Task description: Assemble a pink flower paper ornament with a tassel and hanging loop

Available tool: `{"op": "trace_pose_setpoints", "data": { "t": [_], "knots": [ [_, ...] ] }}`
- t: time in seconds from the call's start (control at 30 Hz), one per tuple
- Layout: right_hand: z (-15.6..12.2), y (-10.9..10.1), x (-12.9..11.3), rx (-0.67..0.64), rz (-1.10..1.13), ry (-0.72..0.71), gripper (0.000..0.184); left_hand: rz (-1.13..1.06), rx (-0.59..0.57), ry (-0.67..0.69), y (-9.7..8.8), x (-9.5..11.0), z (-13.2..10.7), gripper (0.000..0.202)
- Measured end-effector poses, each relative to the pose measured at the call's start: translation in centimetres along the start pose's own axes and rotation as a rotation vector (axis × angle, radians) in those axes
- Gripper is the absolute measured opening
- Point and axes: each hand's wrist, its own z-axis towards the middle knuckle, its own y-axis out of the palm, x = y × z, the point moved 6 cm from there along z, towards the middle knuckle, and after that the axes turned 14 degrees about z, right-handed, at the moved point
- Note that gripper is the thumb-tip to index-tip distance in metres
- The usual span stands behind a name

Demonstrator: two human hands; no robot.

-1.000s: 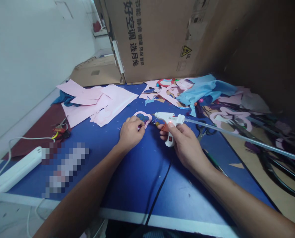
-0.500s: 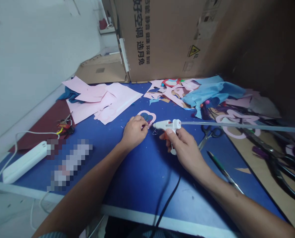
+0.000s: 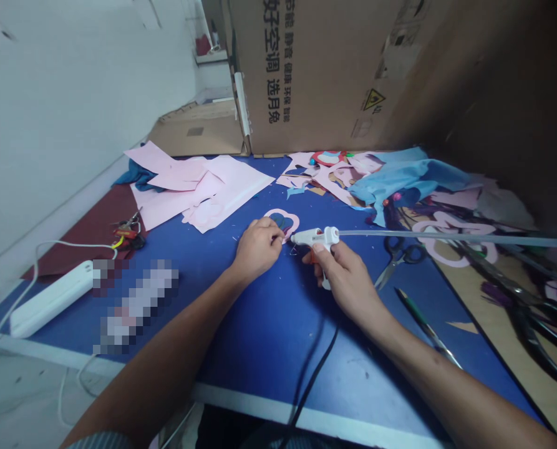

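Note:
My right hand (image 3: pixel 341 265) is wrapped round the grip of a white glue gun (image 3: pixel 316 237), a long clear glue stick (image 3: pixel 413 237) running out of its back to the right. The gun's nozzle points left, close by the edge of a pink flower-shaped cutout (image 3: pixel 295 219) with dark teal fabric (image 3: pixel 280 219) inside its outline. Over the near side of that cutout lies my left hand (image 3: pixel 259 246), its fingers pinched together. What the fingertips hold, perhaps part of the cutout, is hidden beneath them.
Pink sheets (image 3: pixel 226 181) and blue fabric (image 3: pixel 404 178) lie at the back before a large cardboard box (image 3: pixel 325 75). Small scissors (image 3: pixel 397 259), a green pen (image 3: pixel 418 315) and large shears (image 3: pixel 521 299) lie right. A white power strip (image 3: pixel 53 299) is left; the gun's black cord (image 3: pixel 318 371) crosses the front edge.
The whole view has shifted slightly. The glue gun's nozzle stays beside the cutout, and both hands keep nearly the same pose.

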Motion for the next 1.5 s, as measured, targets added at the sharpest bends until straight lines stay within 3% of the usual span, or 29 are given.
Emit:
{"op": "trace_pose_setpoints", "data": {
  "t": [0.47, 1.5],
  "knots": [
    [0.3, 0.1, 0.4, 0.004, -0.123, -0.055, 0.050, -0.008, -0.001, -0.002, 0.0, 0.0, 0.2, 0.023],
    [0.2, 0.1, 0.9, 0.000, -0.148, -0.035, 0.048, -0.042, -0.025, -0.018, -0.4, 0.3, 0.2, 0.023]
  ]
}}
